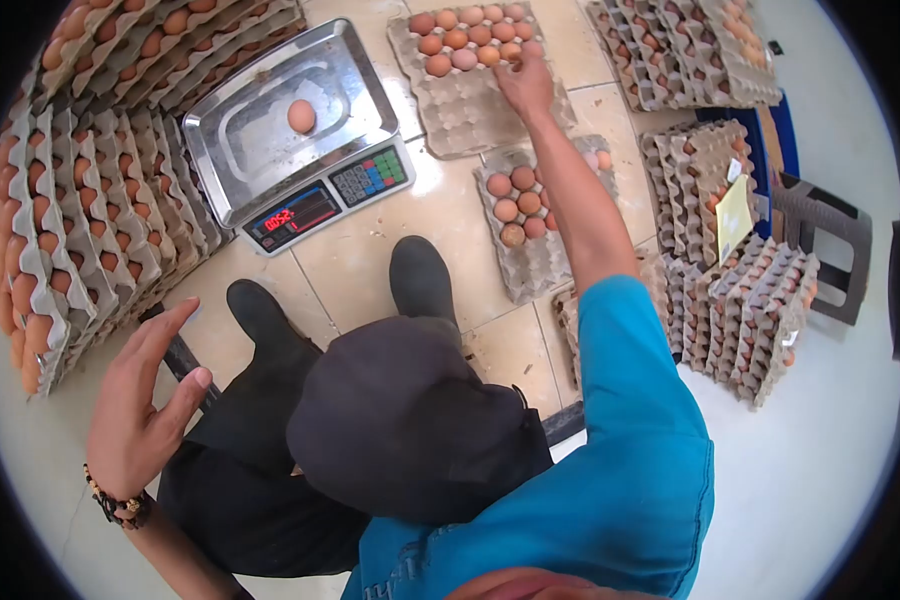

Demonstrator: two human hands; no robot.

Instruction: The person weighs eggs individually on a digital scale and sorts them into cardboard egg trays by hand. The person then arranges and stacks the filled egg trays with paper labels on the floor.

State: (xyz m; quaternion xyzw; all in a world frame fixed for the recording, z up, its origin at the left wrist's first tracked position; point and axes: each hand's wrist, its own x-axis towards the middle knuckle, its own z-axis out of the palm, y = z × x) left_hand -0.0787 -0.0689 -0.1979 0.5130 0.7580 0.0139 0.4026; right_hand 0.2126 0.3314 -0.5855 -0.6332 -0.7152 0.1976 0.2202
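Observation:
My right hand reaches over a cardboard egg tray with several rows of brown eggs. Its bent fingers close around an egg at the right end of the filled rows. My left hand is raised at the lower left, fingers stretched out and thumb apart, holding nothing. A single brown egg lies on the steel pan of a digital scale. Red digits glow on its display. Below my right forearm, a second tray carries several eggs, partly hidden by the arm.
Tall stacks of filled egg trays rise along the left. More stacks stand at the right, one bearing a yellow paper. A dark plastic stool-like object is beyond them. My boots stand on the tiles before the scale.

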